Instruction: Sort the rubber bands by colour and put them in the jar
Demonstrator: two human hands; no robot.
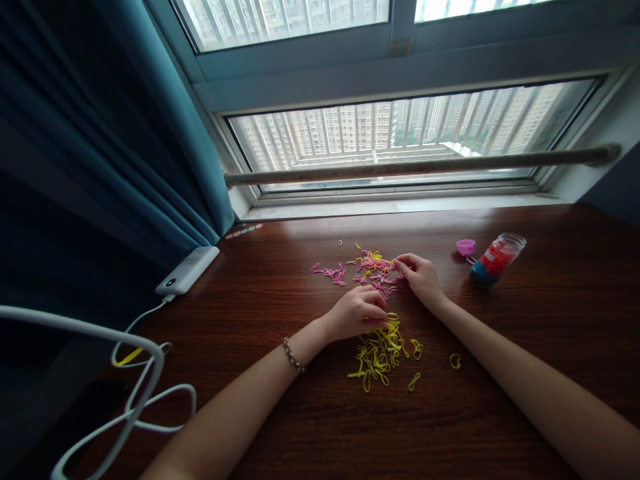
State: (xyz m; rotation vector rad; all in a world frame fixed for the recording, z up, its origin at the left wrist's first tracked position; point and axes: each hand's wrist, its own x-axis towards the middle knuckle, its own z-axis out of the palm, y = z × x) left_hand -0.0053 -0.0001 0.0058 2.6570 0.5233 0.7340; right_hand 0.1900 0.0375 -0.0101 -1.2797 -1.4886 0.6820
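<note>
Small pink rubber bands [335, 273] lie mixed with a few yellow ones in a loose heap on the brown wooden table [280, 307]. Closer to me is a larger pile of yellow rubber bands [379, 357], with a few strays to its right. My right hand [421, 279] pinches with thumb and forefinger at the right edge of the mixed heap, on what looks like a rubber band. Between the two piles, at the top edge of the yellow one, my left hand [357, 312] is held with curled fingers; whatever is at its fingertips is hidden.
A tilted clear jar [497, 259] with red and blue contents stands at the right, beside a pink cap [466, 247]. To the left are a white power bank [187, 270] and a looping white cable [150, 363]. A window with a rail [400, 169] borders the back.
</note>
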